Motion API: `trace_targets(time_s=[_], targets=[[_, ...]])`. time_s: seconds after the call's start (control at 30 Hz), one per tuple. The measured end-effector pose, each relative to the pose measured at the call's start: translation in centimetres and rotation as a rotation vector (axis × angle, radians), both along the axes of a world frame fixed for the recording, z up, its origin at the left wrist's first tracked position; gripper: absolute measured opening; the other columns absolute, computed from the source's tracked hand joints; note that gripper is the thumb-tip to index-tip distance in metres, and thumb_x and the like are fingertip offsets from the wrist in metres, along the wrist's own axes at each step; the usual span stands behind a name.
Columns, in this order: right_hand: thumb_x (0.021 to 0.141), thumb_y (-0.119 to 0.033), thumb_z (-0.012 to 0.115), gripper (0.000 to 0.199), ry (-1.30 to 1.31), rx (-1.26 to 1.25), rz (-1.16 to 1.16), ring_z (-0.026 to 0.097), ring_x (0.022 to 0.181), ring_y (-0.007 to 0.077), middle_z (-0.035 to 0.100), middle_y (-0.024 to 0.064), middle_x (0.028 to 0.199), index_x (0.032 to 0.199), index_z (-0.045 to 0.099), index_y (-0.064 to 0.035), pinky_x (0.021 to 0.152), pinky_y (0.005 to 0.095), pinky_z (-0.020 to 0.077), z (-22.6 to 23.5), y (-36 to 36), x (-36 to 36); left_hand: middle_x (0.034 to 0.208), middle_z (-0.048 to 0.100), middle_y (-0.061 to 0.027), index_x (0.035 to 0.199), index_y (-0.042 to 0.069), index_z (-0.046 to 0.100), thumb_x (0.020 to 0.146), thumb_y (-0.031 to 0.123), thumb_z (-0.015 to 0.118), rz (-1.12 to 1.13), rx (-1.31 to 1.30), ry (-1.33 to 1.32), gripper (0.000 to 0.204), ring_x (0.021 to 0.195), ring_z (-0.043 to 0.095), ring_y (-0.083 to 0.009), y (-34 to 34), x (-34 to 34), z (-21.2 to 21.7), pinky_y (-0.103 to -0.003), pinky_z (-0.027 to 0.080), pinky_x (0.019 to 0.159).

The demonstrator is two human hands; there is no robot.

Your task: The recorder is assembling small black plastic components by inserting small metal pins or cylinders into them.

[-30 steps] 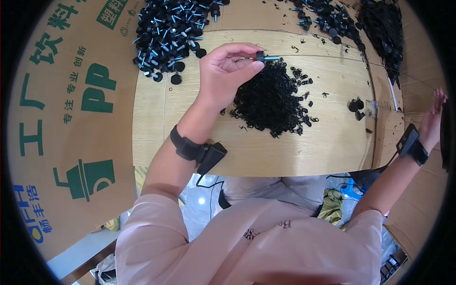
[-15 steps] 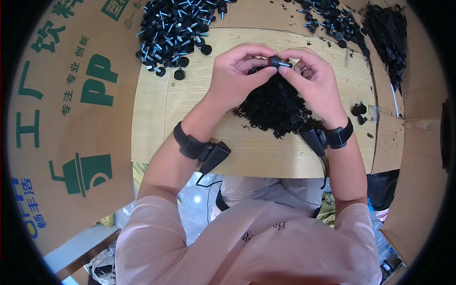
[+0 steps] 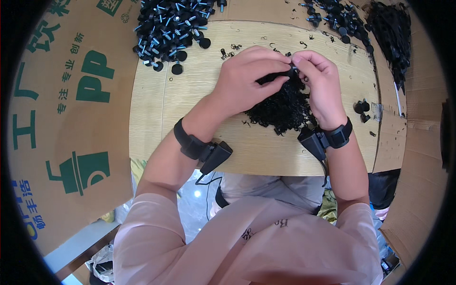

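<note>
Over the middle of the table, a black-headed bolt (image 3: 293,70) is held between both hands, mostly hidden by fingers. My left hand (image 3: 254,78) is closed around its head from the left. From the right, the thumb and fingertips of my right hand (image 3: 320,78) pinch at its shank end. Whether the right fingers also hold a small black scrap cannot be made out. Just below the hands lies a heap of small curly black trimmings (image 3: 280,111). Black straps with dark devices circle both wrists.
A large pile of black-headed bolts (image 3: 171,33) sits at the far left. Another bolt pile (image 3: 335,21) lies far right, beside a bundle of black strips (image 3: 392,40). A few black knobs (image 3: 362,108) rest at the right. Cardboard walls (image 3: 80,128) flank the table.
The bolt has turned, and its shank no longer shows plainly. My left hand has rolled over it, and the right fingers have drawn together at its end. The view has shifted slightly.
</note>
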State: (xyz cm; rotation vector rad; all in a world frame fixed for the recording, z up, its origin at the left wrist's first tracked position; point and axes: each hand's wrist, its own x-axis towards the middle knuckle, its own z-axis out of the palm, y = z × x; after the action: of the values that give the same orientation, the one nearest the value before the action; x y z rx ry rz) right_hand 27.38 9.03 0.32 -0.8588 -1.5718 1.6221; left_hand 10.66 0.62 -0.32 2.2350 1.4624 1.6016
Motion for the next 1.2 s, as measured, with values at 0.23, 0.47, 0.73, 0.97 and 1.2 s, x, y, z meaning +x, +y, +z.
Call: trace_targets(time_s=[0.23,0.47,0.73,0.97,1.2], targets=[[0.093,-0.014,0.057,0.015,0.015,0.076,-0.185,0.051,0.071,0.0064,0.066,0.0013,0.089,0.094,0.068,-0.0036,0.067,0.0202,0.0401,-0.7,4.5,2.7,0.091,0.07,-0.0104,0.092,0.001,0.069,0.071,-0.002,0.076,0.238,0.102,-0.065,0.023,0.078,0.067,-0.018,-0.4,-1.6,2.3,-0.028,0.054,0.07],[0.085,0.001,0.06,0.008,-0.049,0.399,0.15,0.057,0.082,0.0113,0.064,0.0025,0.094,0.09,0.065,-0.0007,0.075,0.0244,0.045,0.9,-0.5,0.4,0.087,0.064,-0.0059,0.095,0.004,0.074,0.078,0.008,0.073,0.879,0.126,-0.143,0.018,0.075,0.06,-0.0129,-0.9,-12.0,1.1,-0.026,0.05,0.071],[0.078,0.012,0.055,0.033,0.099,0.505,0.21,0.063,0.084,0.0144,0.061,0.0095,0.111,0.106,0.064,-0.0017,0.079,0.0247,0.0489,0.9,-1.6,1.0,0.095,0.071,-0.0082,0.092,0.014,0.075,0.072,0.026,0.07,1.28,-0.255,0.176,0.024,0.091,0.066,-0.0283,-0.8,-13.2,-0.7,-0.04,0.048,0.084],[0.08,0.018,0.042,0.04,0.202,0.63,0.215,0.064,0.099,0.0189,0.057,0.0122,0.122,0.105,0.067,-0.0019,0.077,0.0271,0.0555,0.2,-1.3,0.4,0.106,0.068,-0.0093,0.099,0.012,0.073,0.078,0.023,0.07,1.182,-0.049,0.318,0.023,0.102,0.061,-0.0287,-1.2,-12.3,0.2,-0.041,0.046,0.091],[0.08,0.016,0.043,0.043,0.088,0.761,-0.051,0.061,0.099,0.0203,0.047,0.0105,0.131,0.109,0.066,-0.0062,0.08,0.0322,0.0504,-0.1,-0.4,1.4,0.11,0.065,-0.0064,0.105,0.012,0.069,0.08,0.015,0.07,0.957,0.017,0.428,0.025,0.106,0.056,-0.0282,0.2,-7.1,0.8,-0.04,0.042,0.093]])
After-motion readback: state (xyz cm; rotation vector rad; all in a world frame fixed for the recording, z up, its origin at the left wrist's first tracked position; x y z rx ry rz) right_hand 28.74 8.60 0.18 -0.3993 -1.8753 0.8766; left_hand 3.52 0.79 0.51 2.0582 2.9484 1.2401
